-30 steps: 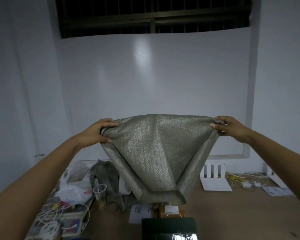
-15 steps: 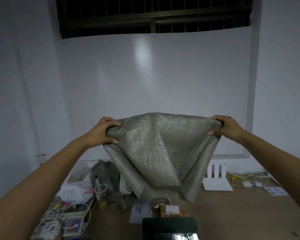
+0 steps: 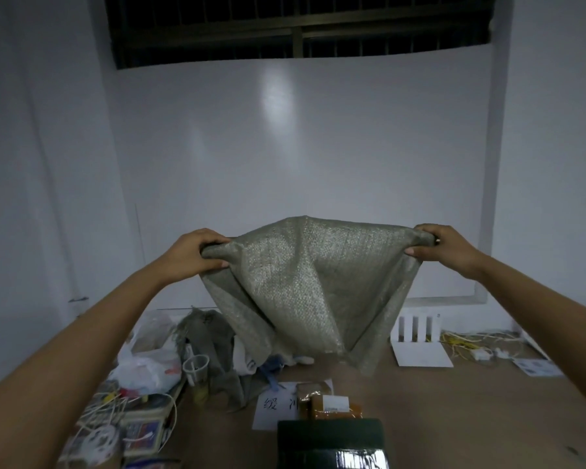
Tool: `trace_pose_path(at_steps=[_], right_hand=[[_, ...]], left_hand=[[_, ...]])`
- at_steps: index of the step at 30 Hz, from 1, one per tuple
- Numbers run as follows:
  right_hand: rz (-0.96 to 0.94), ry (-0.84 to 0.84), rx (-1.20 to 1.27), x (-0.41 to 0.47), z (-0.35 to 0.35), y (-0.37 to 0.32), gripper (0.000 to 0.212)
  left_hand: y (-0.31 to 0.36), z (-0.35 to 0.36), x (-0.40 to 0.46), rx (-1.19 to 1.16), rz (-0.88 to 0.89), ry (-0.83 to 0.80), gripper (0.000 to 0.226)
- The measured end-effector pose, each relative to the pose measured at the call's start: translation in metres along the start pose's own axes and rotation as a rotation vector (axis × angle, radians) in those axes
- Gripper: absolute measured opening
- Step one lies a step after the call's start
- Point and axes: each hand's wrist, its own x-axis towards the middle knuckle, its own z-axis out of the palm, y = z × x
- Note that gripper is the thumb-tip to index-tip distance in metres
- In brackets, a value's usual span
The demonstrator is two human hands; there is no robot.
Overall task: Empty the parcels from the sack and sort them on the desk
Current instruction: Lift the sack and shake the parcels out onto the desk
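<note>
Sack (image 3: 315, 292) fabric, grey and woven, is held up above the bench (image 3: 454, 411), stretched between two raised hands. One upper corner is gripped by the left hand (image 3: 197, 253), fingers curled over the bunched cloth; the other is pinched by the right hand (image 3: 444, 247). The hanging lower edge is seen just above the bench's far middle. Parcels (image 3: 329, 402) in brown wrapping lie on a white sheet near the near edge, beside a dark box (image 3: 332, 441). Bags and wires are heaped along the left edge.
</note>
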Motion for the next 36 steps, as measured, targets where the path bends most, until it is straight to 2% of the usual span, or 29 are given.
trace_pose_path(at_steps=[5, 9, 11, 14, 17, 21, 24, 28, 36], right_hand=[[0.032, 0.084, 0.098, -0.002, 0.002, 0.001, 0.05], [0.055, 0.173, 0.211, -0.003, 0.008, 0.0, 0.067], [0.059, 0.201, 0.248, -0.003, 0.012, 0.0, 0.062], [0.008, 0.202, 0.209, 0.0, 0.018, 0.004, 0.039], [-0.018, 0.171, 0.118, 0.003, 0.019, 0.007, 0.017], [0.089, 0.038, 0.295, 0.0, 0.016, 0.002, 0.048], [0.1, 0.045, 0.32, -0.002, 0.016, 0.001, 0.062], [0.034, 0.137, 0.179, -0.008, 0.014, 0.0, 0.06], [0.052, 0.173, 0.231, -0.023, -0.012, 0.019, 0.049]], left_hand=[[-0.004, -0.001, -0.003, -0.171, -0.065, 0.009, 0.029], [-0.005, 0.003, -0.003, -0.295, -0.105, 0.063, 0.03], [-0.005, 0.005, -0.003, -0.338, -0.136, 0.082, 0.034], [-0.003, 0.009, -0.004, -0.396, -0.152, 0.087, 0.043], [-0.001, 0.014, -0.005, -0.46, -0.178, 0.123, 0.029], [0.0, 0.016, -0.007, -0.516, -0.215, 0.152, 0.021], [0.001, 0.018, -0.008, -0.53, -0.226, 0.158, 0.022], [0.007, 0.027, -0.01, -0.523, -0.216, 0.141, 0.025], [0.03, 0.047, -0.012, -0.509, -0.207, 0.086, 0.025]])
